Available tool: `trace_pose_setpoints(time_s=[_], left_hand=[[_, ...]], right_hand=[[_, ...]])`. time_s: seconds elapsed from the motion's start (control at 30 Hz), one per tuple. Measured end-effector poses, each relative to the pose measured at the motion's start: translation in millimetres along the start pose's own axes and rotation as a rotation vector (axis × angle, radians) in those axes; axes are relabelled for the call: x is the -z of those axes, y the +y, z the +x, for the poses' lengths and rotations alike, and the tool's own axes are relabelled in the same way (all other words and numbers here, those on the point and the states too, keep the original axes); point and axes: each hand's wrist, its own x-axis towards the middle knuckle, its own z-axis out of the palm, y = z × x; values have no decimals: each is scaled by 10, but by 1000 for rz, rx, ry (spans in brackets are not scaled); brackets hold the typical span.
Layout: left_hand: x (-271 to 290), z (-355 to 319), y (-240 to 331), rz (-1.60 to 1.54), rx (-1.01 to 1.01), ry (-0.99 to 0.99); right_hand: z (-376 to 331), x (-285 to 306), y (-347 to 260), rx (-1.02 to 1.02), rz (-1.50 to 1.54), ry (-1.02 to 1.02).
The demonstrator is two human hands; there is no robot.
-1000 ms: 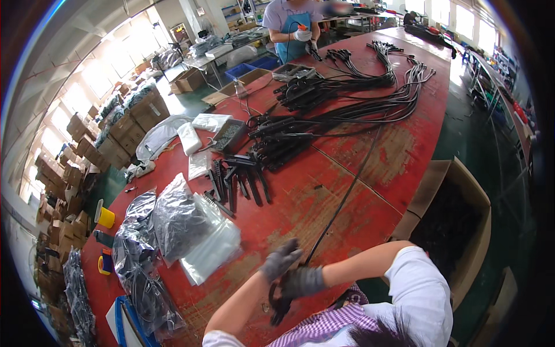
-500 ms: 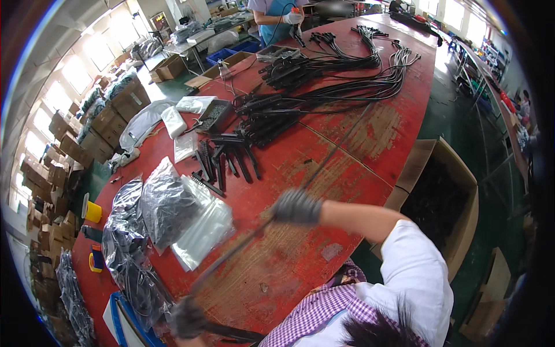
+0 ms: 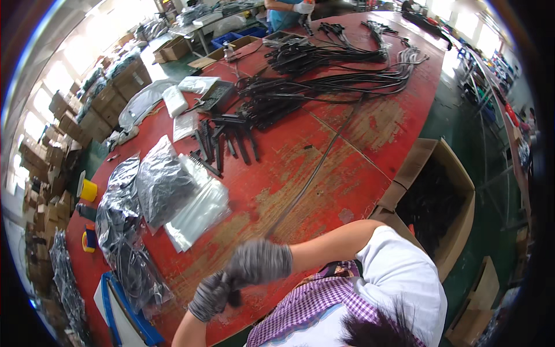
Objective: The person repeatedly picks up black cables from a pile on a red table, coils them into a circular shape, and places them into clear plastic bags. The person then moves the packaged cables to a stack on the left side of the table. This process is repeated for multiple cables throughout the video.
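Both my gloved hands are together over the near edge of the table. My left hand (image 3: 209,296) is closed, and a dark end pokes out between the hands. Directly above and to its right, my right hand (image 3: 259,263), somewhat smeared by motion, is curled round a long thin black cable (image 3: 315,173). From there the cable runs away across the red table (image 3: 254,196) toward a pile of black cables (image 3: 324,87). The part inside my fists is hidden. Left of the cable lie several short black plastic strips (image 3: 222,144).
Clear plastic bags (image 3: 199,214) and a grey packed bag (image 3: 165,185) lie to the left. A blue-edged box (image 3: 124,312) stands near left. Beside the table on the right is an open carton (image 3: 433,202) of black parts. A co-worker's gloved hand (image 3: 303,8) shows at the far end.
My right hand has slid back along the cable to meet my left. My left hand has moved slightly up and right. The black piece behind my left hand no longer shows. The view has shifted a little.
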Motion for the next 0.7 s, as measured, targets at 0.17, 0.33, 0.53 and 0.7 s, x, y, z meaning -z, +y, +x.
trace_pose_setpoints(time_s=[0.17, 0.33, 0.53, 0.7], left_hand=[[855, -279, -156, 1244, -868, 655], [1805, -825, -830, -1389, -515, -343], [961, -72, -296, -1124, -451, -207], [121, 271, 169, -177, -283, 220]], right_hand=[[-241, 521, 969, -255, -204, 87], [-1232, 1130, 2080, -739, -652, -276], [-236, 229, 732, 43, -440, -445], [717, 79, 223, 136, -341, 93]])
